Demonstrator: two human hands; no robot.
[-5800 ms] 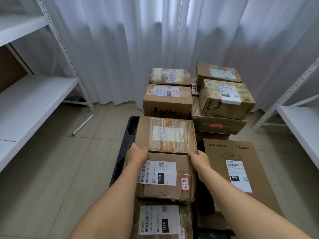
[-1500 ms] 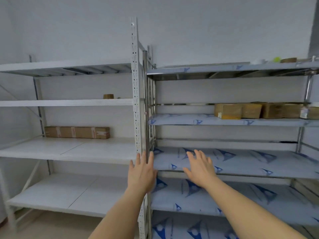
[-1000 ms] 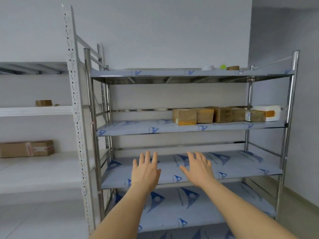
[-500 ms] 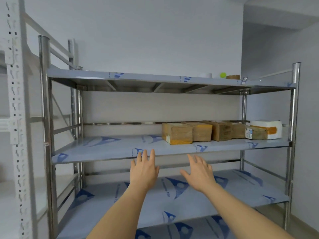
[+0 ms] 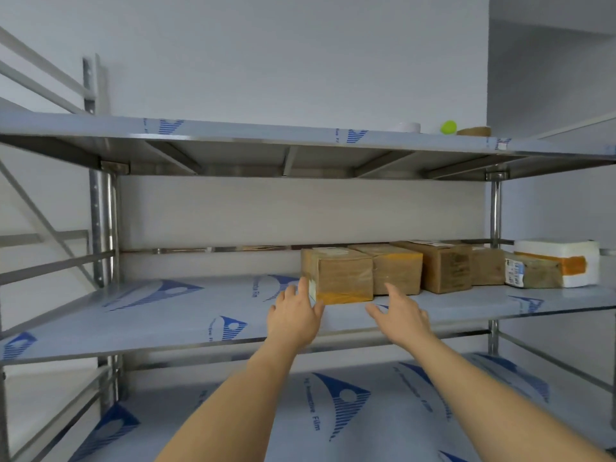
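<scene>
A steel rack stands before me, its middle shelf (image 5: 186, 315) covered in blue-printed film. On that shelf a row of brown cardboard boxes runs to the right. The leftmost taped box (image 5: 340, 275) is nearest my hands. My left hand (image 5: 295, 315) reaches up with straight fingers at the box's lower left corner, fingertips at or against its side. My right hand (image 5: 400, 311) hovers open in front of the box's lower right, holding nothing.
More boxes (image 5: 443, 270) and a white foam box (image 5: 560, 265) fill the shelf's right part. The top shelf (image 5: 266, 135) carries a tape roll (image 5: 408, 127), a green ball (image 5: 448, 127) and a brown roll (image 5: 473, 131). A lower shelf (image 5: 366, 411) lies beneath my arms.
I turned from the parcel stack on the floor to the steel rack and came closer. Both empty hands have risen to the leftmost box on the middle shelf.
</scene>
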